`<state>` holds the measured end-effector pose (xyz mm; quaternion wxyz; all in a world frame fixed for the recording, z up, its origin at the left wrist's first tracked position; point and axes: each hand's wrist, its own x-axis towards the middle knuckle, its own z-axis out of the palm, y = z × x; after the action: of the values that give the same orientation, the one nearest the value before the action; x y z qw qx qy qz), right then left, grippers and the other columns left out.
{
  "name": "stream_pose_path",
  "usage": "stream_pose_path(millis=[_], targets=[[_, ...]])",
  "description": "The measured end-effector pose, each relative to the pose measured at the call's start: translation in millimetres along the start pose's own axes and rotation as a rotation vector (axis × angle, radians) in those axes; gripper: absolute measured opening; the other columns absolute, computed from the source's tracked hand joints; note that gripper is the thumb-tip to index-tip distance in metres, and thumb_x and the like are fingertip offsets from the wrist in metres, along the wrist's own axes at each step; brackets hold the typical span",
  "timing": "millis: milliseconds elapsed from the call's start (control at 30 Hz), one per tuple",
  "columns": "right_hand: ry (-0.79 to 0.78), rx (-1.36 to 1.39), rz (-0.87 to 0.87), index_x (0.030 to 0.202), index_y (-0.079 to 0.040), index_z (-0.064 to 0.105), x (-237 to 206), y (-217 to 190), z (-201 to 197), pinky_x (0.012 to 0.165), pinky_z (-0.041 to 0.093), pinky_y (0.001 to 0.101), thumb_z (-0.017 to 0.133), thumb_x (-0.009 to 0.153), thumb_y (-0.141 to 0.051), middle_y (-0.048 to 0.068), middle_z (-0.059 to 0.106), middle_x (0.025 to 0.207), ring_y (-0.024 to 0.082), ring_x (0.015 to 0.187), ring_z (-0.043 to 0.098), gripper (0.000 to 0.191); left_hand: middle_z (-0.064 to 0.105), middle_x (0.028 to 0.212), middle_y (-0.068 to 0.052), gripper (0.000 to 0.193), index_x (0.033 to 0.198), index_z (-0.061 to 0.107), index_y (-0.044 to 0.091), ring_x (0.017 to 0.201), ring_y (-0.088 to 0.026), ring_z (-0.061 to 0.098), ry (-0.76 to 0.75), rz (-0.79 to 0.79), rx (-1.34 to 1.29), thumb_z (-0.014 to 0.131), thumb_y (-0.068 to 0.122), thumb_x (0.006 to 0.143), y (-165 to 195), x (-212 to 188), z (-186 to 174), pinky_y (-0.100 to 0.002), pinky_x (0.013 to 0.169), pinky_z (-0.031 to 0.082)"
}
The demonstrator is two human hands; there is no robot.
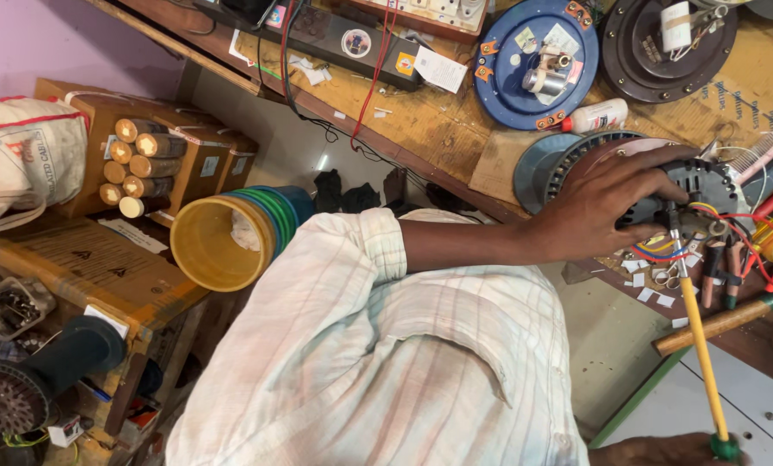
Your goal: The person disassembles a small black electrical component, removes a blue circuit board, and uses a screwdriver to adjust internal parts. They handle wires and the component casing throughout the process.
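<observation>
My left hand (pixel 606 203) lies spread over a round black fan motor (pixel 706 181) on the wooden bench, fingers gripping its top. Red, yellow and blue wires (pixel 732 226) come out of the motor beside my fingers. My right hand (pixel 663 450), only partly in view at the bottom edge, holds a long screwdriver (pixel 701 345) with a yellow shaft and a green handle end. Its tip reaches the motor just below my left fingers. My striped shirt sleeve fills the lower middle.
A blue round fan cover (pixel 537 60) and a dark one (pixel 667 47) lie further along the bench, with a white bottle (pixel 593 116) and a black power strip (pixel 343 39). A wooden-handled hammer (pixel 723 319) lies by the motor. Stacked plastic tubs (pixel 223 242) and cardboard boxes (pixel 136 155) stand at left.
</observation>
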<state>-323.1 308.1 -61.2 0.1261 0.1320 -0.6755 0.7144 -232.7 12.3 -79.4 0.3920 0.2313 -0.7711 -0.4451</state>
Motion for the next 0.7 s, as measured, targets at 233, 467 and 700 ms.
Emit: stream_pose_path(millis=[233, 467, 700], targets=[[0.112, -0.032, 0.004, 0.147, -0.013, 0.040, 5.2, -11.1, -20.2, 0.089, 0.056, 0.0377, 0.068, 0.114, -0.005, 0.009, 0.053, 0.106, 0.019, 0.092, 0.059, 0.043, 0.051, 0.146, -0.009, 0.056, 0.128, 0.061, 0.017, 0.140, -0.034, 0.047, -0.036, -0.054, -0.149, 0.087, 0.019, 0.079, -1.4, -5.5, -5.5, -0.046, 0.123, 0.035], [0.318, 0.318, 0.270, 0.150, -0.018, 0.035, -24.0, -32.1, -14.5, 0.100, 0.065, 0.0437, 0.072, 0.103, 0.004, 0.007, 0.056, 0.117, 0.020, 0.102, 0.066, 0.064, 0.053, 0.135, -0.028, 0.045, 0.114, 0.060, -0.001, 0.127, -0.042, 0.053, -0.119, 0.085, -0.036, 0.076, -0.009, 0.072, 32.0, 15.2, -32.9, -0.048, 0.107, 0.042], [0.223, 0.159, 0.163, 0.153, -0.026, 0.029, -24.6, -39.4, -18.1, 0.102, 0.064, 0.0404, 0.075, 0.091, 0.004, 0.010, 0.061, 0.135, 0.022, 0.115, 0.071, 0.082, 0.060, 0.127, -0.011, 0.054, 0.131, 0.059, 0.005, 0.126, -0.025, 0.059, -0.187, -0.215, -0.304, 0.074, -0.011, 0.081, 7.9, 3.0, -10.4, -0.036, 0.114, 0.046]])
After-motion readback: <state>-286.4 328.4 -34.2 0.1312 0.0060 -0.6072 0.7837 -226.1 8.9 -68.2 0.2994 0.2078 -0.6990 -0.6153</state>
